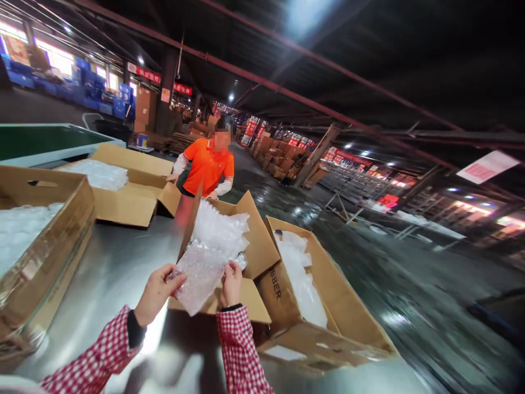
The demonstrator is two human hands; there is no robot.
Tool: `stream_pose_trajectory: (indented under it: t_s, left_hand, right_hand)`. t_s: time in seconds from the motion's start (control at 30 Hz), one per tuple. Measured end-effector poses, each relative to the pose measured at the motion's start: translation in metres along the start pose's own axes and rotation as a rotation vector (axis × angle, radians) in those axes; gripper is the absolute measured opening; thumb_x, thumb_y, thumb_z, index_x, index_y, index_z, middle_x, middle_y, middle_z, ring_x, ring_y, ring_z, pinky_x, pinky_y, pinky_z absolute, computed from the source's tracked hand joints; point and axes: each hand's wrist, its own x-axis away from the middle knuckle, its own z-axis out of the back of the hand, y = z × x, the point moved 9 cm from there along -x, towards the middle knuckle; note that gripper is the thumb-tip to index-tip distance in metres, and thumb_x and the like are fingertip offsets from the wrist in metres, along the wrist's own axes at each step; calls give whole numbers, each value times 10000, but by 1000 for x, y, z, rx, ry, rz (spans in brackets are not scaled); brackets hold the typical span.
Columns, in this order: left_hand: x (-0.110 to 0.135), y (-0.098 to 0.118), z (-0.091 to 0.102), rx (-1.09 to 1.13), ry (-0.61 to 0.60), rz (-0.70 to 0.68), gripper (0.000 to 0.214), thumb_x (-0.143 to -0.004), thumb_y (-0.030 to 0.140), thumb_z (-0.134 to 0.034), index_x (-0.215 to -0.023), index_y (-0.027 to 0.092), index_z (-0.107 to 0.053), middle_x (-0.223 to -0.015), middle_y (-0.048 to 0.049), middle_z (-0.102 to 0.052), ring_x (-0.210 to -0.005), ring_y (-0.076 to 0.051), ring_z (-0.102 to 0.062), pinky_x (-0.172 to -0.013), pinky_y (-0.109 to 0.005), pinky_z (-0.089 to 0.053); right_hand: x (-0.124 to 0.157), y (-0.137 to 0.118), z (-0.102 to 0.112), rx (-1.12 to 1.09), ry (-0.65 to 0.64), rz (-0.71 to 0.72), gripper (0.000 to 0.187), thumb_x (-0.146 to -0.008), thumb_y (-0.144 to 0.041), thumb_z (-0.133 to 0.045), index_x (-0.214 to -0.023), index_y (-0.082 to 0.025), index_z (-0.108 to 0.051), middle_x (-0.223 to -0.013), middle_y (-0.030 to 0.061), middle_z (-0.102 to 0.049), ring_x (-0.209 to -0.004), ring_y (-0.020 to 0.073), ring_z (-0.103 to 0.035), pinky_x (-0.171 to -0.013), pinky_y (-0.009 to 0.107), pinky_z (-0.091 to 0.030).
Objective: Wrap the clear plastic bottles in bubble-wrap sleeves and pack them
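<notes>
A steel table point(115, 262) carries open boxes point(131, 197), their flaps folded out so the contents stay reachable. Above the nearest box point(256, 246), a clear bubbled bag point(205, 268) is held tilted. The fingers of the left hand point(158, 293) and right hand point(232, 284) are clamped on its lower edge. The neighbouring box point(353, 312) reads "BBER".

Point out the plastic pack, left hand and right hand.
plastic pack point(200, 276): head view, middle of the clear sheet between the hands.
left hand point(158, 293): head view, back of the hand.
right hand point(232, 285): head view, back of the hand.
</notes>
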Motion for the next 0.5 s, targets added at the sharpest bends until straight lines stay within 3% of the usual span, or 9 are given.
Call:
stream_pose_trajectory:
  t_s: [0.07, 0.1, 0.2, 0.27, 0.4, 0.47, 0.5]
  left_hand:
    - [0, 6, 13, -161, 66, -43, 419, -716, 545, -661, -739, 142, -548, -600, 40, -460, -544, -115, -465, -491, -227, -428]
    - [0, 9, 15, -220, 78, -59, 418, -730, 555, -634, -715, 150, -533, -583, 46, -436, -525, -114, -451, -485, -231, -416]
    - [5, 20, 14, -365, 96, -140, 409, -751, 551, -597, -671, 157, -517, -584, 38, -436, -544, -116, -446, -521, -233, -382]
    - [12, 21, 12, -385, 77, -139, 419, -741, 557, -600, -647, 162, -497, -588, 34, -443, -552, -118, -446, -533, -235, -370]
    - [20, 19, 28, -279, 53, -93, 404, -783, 570, -563, -774, 171, -503, -661, 20, -508, -629, -145, -540, -616, -256, -429]
    - [19, 18, 53, -238, 146, -90, 491, -744, 552, -633, -1029, 171, -514, -951, -51, -603, -939, -206, -585, -823, -306, -460]
    - [17, 13, 64, -221, 175, -56, 605, -709, 531, -684, -1155, 177, -478, -1144, -91, -575, -1115, -231, -527, -941, -341, -425]
  right_hand:
    - [24, -11, -6, 56, -28, 48, 331, -721, -424, -628, -944, -208, -513, -889, 23, -568, -842, 161, -534, -781, 290, -442]
    - [39, -17, -19, 77, -124, 65, 330, -722, -409, -653, -952, -204, -533, -900, 25, -573, -853, 161, -536, -787, 286, -439]
    - [97, -24, -73, 104, -578, 57, 306, -735, -355, -693, -973, -194, -587, -880, 23, -601, -789, 152, -550, -739, 280, -447]
    - [122, -21, -90, 46, -700, 3, 242, -765, -346, -674, -937, -185, -615, -837, 19, -615, -749, 145, -560, -723, 282, -451]
    - [117, -4, -83, -227, -586, -237, 250, -724, -404, -717, -820, -186, -641, -754, 4, -619, -689, 129, -562, -692, 273, -462]
    - [108, 7, -71, -349, -485, -389, 327, -644, -411, -779, -856, -193, -657, -760, 7, -635, -647, 127, -561, -654, 282, -481]
    - [105, 12, -66, -387, -444, -457, 358, -609, -401, -804, -862, -192, -663, -749, 9, -639, -617, 126, -557, -624, 283, -488]
